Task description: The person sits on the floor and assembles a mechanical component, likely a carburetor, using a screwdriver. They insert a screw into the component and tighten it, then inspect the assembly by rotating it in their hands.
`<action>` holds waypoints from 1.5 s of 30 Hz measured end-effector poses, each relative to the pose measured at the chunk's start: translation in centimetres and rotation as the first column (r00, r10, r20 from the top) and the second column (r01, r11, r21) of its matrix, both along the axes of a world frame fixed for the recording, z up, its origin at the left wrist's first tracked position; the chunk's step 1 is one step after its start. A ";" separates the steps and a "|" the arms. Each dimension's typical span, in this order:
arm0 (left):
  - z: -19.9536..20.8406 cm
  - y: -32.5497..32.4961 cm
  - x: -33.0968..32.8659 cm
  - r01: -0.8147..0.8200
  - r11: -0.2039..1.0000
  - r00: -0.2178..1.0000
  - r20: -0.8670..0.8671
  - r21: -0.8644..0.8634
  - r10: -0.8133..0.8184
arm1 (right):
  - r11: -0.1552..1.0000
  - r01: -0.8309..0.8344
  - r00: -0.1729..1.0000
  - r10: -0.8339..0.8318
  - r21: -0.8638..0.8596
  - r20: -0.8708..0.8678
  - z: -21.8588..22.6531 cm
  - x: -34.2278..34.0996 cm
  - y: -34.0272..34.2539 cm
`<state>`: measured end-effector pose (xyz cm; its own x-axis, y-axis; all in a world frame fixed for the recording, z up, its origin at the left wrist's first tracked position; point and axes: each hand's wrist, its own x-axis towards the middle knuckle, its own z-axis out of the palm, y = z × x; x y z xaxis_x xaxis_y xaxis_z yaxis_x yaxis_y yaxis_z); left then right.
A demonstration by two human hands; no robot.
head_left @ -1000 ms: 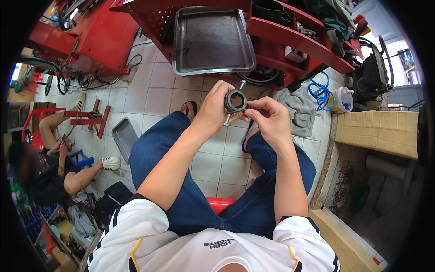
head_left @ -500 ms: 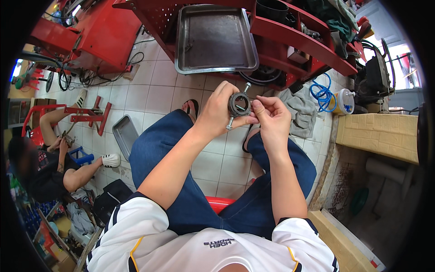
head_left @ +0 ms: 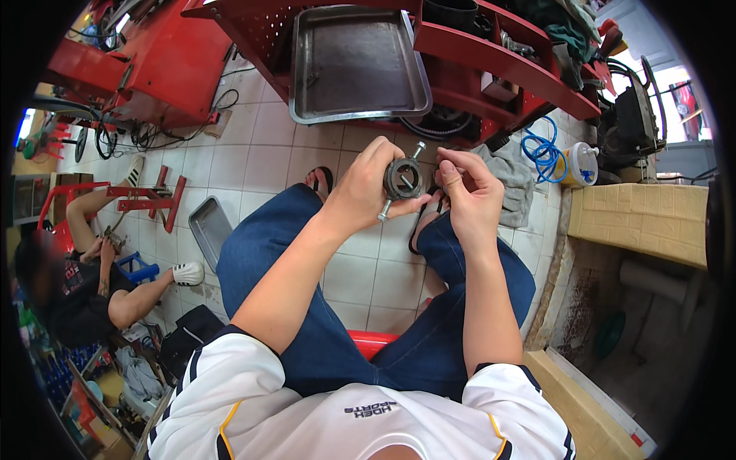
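My left hand (head_left: pixel 360 188) is closed round a dark round metal part (head_left: pixel 402 179) with an open middle, held above the gap between my knees. One long bolt (head_left: pixel 419 149) sticks out at its upper side, another bolt (head_left: pixel 386 210) at its lower side, and a short bright pin (head_left: pixel 406 182) shows inside the ring. Just right of the part, a small gap away, my right hand (head_left: pixel 474 190) has its thumb and fingertips drawn together. Whatever lies between those fingertips, if anything, is too small to make out.
A metal tray (head_left: pixel 360 111) rests ahead on a red rack (head_left: pixel 491 57). A smaller grey tray (head_left: pixel 211 228) is on the tiled floor. To the right are a grey cloth (head_left: pixel 510 192), a blue hose (head_left: pixel 543 153) and a cardboard box (head_left: pixel 640 222). Another person (head_left: pixel 77 284) sits at left.
My right hand has drawn back slightly to the right, away from the metal part. The left hand still holds the part in nearly the same place.
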<state>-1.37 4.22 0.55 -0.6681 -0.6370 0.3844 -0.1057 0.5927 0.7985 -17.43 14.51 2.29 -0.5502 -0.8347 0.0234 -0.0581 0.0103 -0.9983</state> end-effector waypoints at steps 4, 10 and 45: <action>-0.1 -0.2 0.3 0.006 1.000 0.999 0.041 -0.001 -0.006 | 0.998 -0.014 1.000 0.014 -0.067 0.002 1.3 1.2 0.1; -0.3 -0.1 0.1 0.032 0.999 0.997 0.062 0.033 -0.034 | 0.976 -0.135 0.959 0.084 -0.173 -0.272 0.7 1.0 -0.2; -1.4 -0.6 0.9 0.284 0.945 0.934 0.174 0.160 -0.311 | 0.930 -0.351 0.740 0.347 0.110 -0.576 2.1 0.7 0.6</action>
<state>-0.42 3.65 -0.90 -0.8879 -0.4331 0.1553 -0.1014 0.5135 0.8521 -16.70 15.13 4.34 -0.1012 -0.9644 0.2441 -0.6194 -0.1310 -0.7741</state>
